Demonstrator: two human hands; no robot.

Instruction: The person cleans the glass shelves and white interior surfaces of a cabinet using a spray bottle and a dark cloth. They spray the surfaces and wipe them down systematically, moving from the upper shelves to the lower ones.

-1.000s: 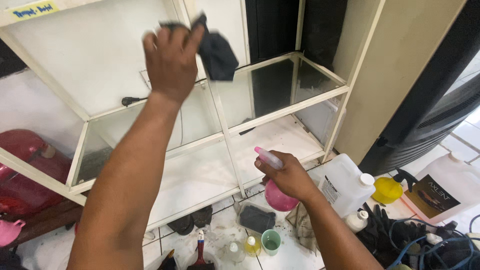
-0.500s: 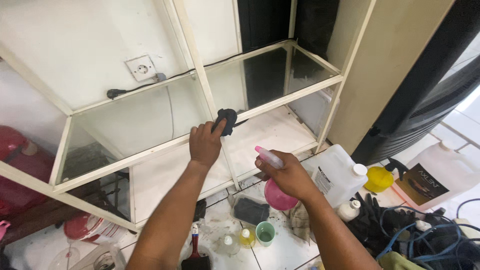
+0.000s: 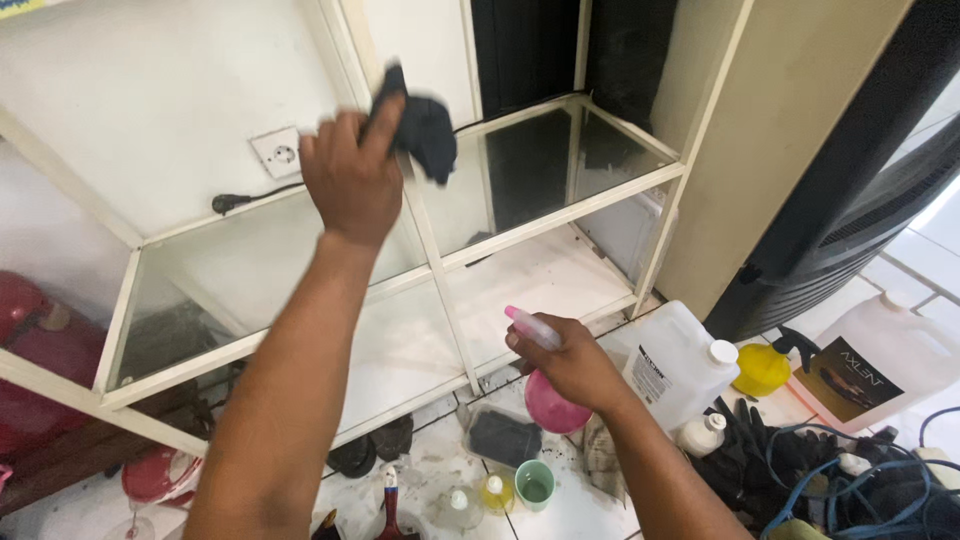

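Near, floor at 6 o'clock: small bottles [image 3: 492, 492], green cup [image 3: 534, 485], tray [image 3: 503, 437], crowded under the arms. A dropped item would likely knock these over.

Right hand [image 3: 572, 362], 5 o'clock: fingers closed round pink sprayer [image 3: 549, 385], nozzle aimed toward 10 o'clock. White jug [image 3: 680, 365] just beside it at 3 o'clock; an elbow swing could tip it.

Left hand [image 3: 352, 180], 11 o'clock, raised: clamped on dark cloth [image 3: 422, 128], against the upright of the shelf frame [image 3: 436, 262]. Glass panel [image 3: 510, 170] right behind; hard pressing might crack it.

Far, 10 o'clock: wall socket [image 3: 277, 152], plug [image 3: 228, 203] nearby. Stray spray reaching the socket looks the worst risk.
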